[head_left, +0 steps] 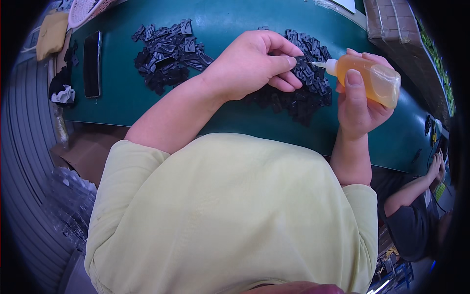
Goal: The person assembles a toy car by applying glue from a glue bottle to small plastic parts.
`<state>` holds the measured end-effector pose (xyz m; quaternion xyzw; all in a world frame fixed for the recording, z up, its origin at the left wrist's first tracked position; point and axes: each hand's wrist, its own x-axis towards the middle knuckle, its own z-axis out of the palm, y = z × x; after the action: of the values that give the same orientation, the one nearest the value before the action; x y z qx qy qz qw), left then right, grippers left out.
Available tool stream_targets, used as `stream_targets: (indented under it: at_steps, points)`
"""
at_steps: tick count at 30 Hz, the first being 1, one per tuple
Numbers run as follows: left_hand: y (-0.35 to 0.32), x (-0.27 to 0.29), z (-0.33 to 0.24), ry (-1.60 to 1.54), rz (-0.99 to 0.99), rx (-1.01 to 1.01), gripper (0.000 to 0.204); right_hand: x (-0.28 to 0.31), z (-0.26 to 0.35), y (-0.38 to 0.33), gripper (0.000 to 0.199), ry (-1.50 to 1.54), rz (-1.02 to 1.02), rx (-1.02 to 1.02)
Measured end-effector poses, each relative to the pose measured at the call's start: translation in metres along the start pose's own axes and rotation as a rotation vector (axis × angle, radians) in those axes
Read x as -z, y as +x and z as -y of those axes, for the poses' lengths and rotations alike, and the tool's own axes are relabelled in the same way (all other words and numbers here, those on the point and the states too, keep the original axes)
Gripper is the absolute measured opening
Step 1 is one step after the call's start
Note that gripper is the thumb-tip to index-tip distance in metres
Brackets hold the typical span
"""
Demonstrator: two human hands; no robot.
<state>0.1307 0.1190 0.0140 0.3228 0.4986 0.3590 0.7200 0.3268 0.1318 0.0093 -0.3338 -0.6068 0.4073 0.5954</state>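
A clear squeeze bottle (368,76) of amber liquid with a white cap is wrapped in my right hand (356,100). It lies tilted on its side, and its thin nozzle points left at my other hand. Close before the nozzle tip, my left hand (257,63) has its thumb and index finger brought together. Whatever they pinch, if anything, is too small or hidden. Behind and below my left fingers spreads a pile of small black plastic parts (308,98), partly covered by the hand. Another pile of black parts (169,54) lies left of my left forearm.
The green table (115,105) carries a dark phone (92,63) at the left. A pink basket (88,12) is at the far left and a cardboard box (391,24) at the far right. A co-worker's arm (409,193) shows at the right edge.
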Motion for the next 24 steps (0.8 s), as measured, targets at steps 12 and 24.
stream_targets:
  at_steps: [12, 24]
  points:
    - [-0.0006, 0.0027, -0.0008, 0.083, 0.115, -0.043, 0.023, -0.0014, -0.0017, -0.0001, 0.035, 0.018, -0.049, -0.008]
    - [-0.0016, 0.0026, -0.0044, 0.070, 0.116, -0.016, 0.024, 0.0002, -0.0028, -0.0009, 0.037, -0.020, -0.014, -0.008]
